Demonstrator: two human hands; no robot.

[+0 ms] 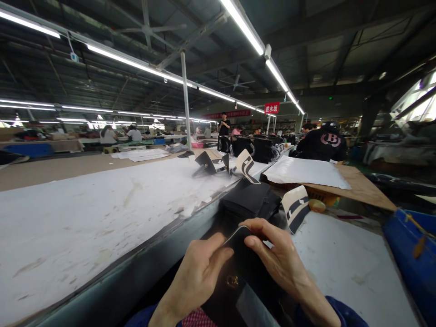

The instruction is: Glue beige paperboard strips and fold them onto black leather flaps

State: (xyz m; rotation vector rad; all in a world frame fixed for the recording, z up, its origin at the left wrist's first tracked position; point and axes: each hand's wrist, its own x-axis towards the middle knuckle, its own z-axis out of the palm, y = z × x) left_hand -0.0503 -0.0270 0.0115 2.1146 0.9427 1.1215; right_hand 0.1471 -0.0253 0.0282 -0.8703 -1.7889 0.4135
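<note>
A black leather-like panel (247, 261) with a pale edge hangs between my two hands in front of my lap. My left hand (195, 270) pinches its upper left edge between thumb and fingers. On the upper right corner, my right hand (281, 256) has its thumb in front and fingers behind. Below them a small gold-coloured metal fitting (233, 281) sits on the panel. Just beyond my hands lies a stack of black pieces (247, 197). Cream-backed pieces with black strips stand bent upward, one (295, 210) at the right of the stack and another (246, 166) behind it.
To the left stretches a long table covered with white paper (85, 213). A white-covered surface (344, 263) and a blue bin (413, 254) are on the right. Black bags (262, 149) stand farther back. A person in a black top (322, 143) is at the right; another (224, 127) stands behind.
</note>
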